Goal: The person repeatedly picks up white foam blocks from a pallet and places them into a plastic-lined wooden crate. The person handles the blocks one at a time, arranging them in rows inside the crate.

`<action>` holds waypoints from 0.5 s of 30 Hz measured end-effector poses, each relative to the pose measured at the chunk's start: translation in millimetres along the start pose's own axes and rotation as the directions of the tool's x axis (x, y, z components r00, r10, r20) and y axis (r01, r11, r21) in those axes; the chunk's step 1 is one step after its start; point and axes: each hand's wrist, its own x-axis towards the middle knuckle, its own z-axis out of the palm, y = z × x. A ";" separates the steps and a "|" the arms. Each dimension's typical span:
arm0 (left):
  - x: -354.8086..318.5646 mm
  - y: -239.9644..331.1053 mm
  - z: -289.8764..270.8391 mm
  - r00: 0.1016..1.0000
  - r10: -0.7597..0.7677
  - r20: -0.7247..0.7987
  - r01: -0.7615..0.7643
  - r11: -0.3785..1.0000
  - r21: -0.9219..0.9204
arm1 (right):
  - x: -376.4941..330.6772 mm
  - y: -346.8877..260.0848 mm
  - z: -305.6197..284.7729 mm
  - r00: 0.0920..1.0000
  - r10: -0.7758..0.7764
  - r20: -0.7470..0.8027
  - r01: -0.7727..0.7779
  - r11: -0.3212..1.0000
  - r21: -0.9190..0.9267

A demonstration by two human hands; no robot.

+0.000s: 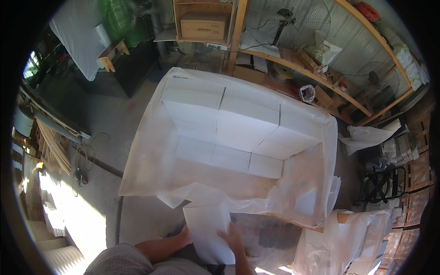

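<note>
Left hand point(185, 235) is gripping a tall white cardboard box point(208, 231) near the body; right hand point(233, 239) is holding its other side. White rectangular cartons point(247, 112) are filling only the far part of a large translucent-plastic-lined container point(328, 160), so its near part is seeming unfinished.

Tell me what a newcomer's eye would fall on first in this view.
First, the white rectangular cardboard boxes stacked mid-picture, along the far side of a large space lined with translucent plastic sheeting. Next, the single upright white cardboard box at the bottom centre, held between the left hand and the right hand. Then the glaring sunlit patch of floor at lower left.
</note>
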 end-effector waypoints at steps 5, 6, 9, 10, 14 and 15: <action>9.1 8.0 20.0 0.994 0.106 -0.037 -0.112 0.957 -0.266 | 49.5 2.0 -2.9 0.992 -0.100 0.076 0.110 0.985 -0.136; 11.8 8.3 22.9 0.986 0.168 0.017 -0.157 0.948 -0.276 | 60.6 5.8 -2.7 0.990 -0.106 0.088 0.118 0.982 -0.150; 18.5 2.5 24.2 0.969 0.245 -0.023 -0.243 0.943 -0.228 | 91.7 15.5 -6.4 0.973 -0.150 0.173 0.176 0.973 -0.151; 21.1 -0.4 21.7 0.968 0.253 0.003 -0.240 0.924 -0.298 | 100.0 17.0 -7.4 0.966 -0.152 0.209 0.185 0.971 -0.149; 35.1 -21.5 3.9 0.926 0.377 0.011 -0.356 0.863 0.359 | 123.9 9.4 -9.4 0.931 -0.213 0.298 0.284 0.933 -0.221; 40.0 -25.4 -2.2 0.910 0.414 0.033 -0.363 0.754 0.548 | 128.9 4.9 -9.0 0.924 -0.223 0.310 0.304 0.921 -0.244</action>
